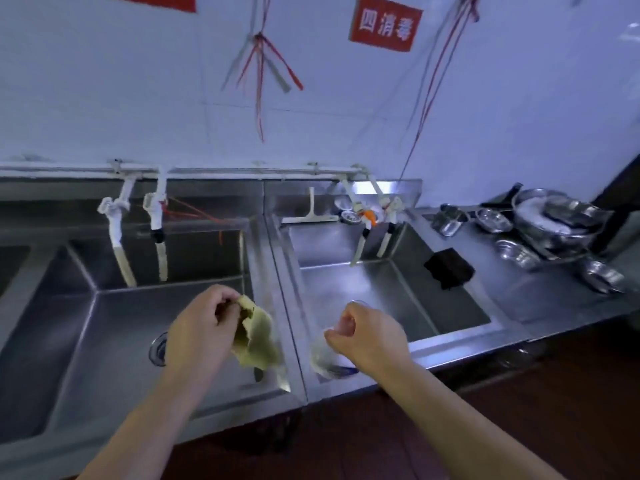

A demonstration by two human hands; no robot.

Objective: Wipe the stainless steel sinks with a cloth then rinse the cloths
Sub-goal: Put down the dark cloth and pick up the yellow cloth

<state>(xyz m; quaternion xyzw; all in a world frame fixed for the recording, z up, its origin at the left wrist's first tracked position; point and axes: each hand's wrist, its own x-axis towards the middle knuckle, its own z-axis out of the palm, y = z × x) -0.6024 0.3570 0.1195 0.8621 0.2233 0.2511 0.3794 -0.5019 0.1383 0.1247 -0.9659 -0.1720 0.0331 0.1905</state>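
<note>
Two stainless steel sinks side by side under a tiled wall: left basin (104,323) w/ a round drain (157,349) showing just beside the left wrist, right basin (398,282) w/ a squeegee (311,213) lying on its back ledge. Taps (116,220) hang over both. Right of the basins a steel counter (519,289) carries stacked metal bowls (554,220), and a dark cloth (450,268) is draped over the right basin's rim.

Left hand (201,327), over the left basin, has fingers curled round the top of a yellow-green cloth (256,337); the rest hangs free, crumpled, near the divider btwn basins. Right hand (367,337), over the near-left corner of the right basin, pinches a pale, see-through item (323,355) — thin cloth or plastic, too blurred to say.

Handling, as a guess: the yellow-green cloth looks light, soft, floppy, prob damp, so it'll sag and drip rather than keep shape. Best bunched into the palm or folded into a pad for wiping; an edge pinch gives poor pressure on the steel. Wet steel is likely slick, so press flat. The pale item looks flimsy, needs only a light hold.
</note>
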